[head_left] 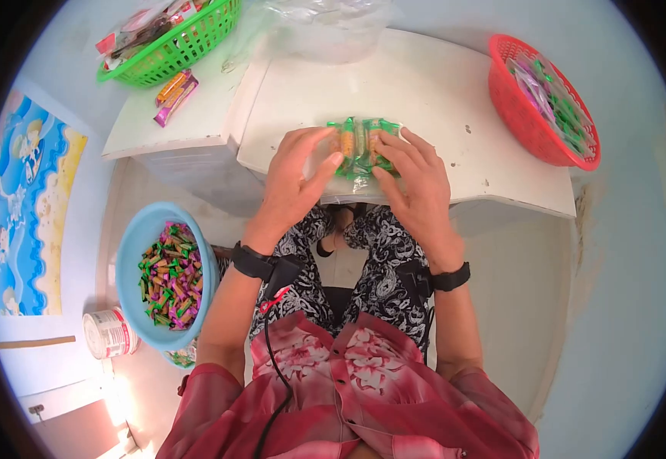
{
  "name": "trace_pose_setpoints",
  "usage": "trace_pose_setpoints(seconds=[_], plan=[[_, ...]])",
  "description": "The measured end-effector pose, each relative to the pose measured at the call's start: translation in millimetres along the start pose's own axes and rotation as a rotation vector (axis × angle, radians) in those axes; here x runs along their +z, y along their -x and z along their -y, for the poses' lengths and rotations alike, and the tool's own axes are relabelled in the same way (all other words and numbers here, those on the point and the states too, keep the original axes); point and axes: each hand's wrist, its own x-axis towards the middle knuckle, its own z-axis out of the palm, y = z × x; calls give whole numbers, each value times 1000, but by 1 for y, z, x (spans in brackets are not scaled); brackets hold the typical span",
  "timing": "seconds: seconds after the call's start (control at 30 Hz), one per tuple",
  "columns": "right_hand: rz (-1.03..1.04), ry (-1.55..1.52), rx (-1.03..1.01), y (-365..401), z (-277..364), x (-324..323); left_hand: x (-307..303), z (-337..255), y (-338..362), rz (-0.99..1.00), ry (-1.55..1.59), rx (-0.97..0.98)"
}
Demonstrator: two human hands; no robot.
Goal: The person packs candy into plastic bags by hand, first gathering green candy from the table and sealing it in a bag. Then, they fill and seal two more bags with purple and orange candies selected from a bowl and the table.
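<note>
Several green-wrapped snack sticks (pixel 359 145) lie side by side near the front edge of the white table, with clear plastic around their lower end. My left hand (pixel 296 172) is at their left side, thumb and fingers apart, the fingertips close to the wrappers; whether they touch cannot be made out. On the right side, my right hand (pixel 417 176) rests its thumb and fingertips on or against the sticks, its fingers spread and slightly bent. Neither hand is closed around the sticks.
A red basket (pixel 528 126) of packed bags stands at the table's right. A green basket (pixel 176 50) and two loose snack sticks (pixel 175 97) are at the left, a clear plastic bag (pixel 329 30) at the back. Below left, a blue basin (pixel 130 264) holds many wrapped sticks beside a white bucket (pixel 107 334).
</note>
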Motion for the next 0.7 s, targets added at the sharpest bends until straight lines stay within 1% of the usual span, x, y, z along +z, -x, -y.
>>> trace_pose_setpoints(seconds=[0.03,0.13,0.23,0.33,0.43,0.53,0.63,0.7], plan=[[14,10,1,1,0,2,0,1,0,14,-25,11],[24,35,-32,1,-1,1,4,4,0,65,152,-44],[28,-11,-18,2,-2,3,5,5,-2,53,288,-113],[-6,-93,15,4,-3,10,2,0,-12,57,275,-257],[-61,-149,25,6,-2,16,0,1,-28,130,117,-310],[-93,-154,4,7,-3,17,-9,9,-44,325,87,-55],[-100,-206,26,7,-4,17,-25,7,-66,631,59,-119],[-103,-205,37,8,-2,17,-26,11,-71,663,99,-120]])
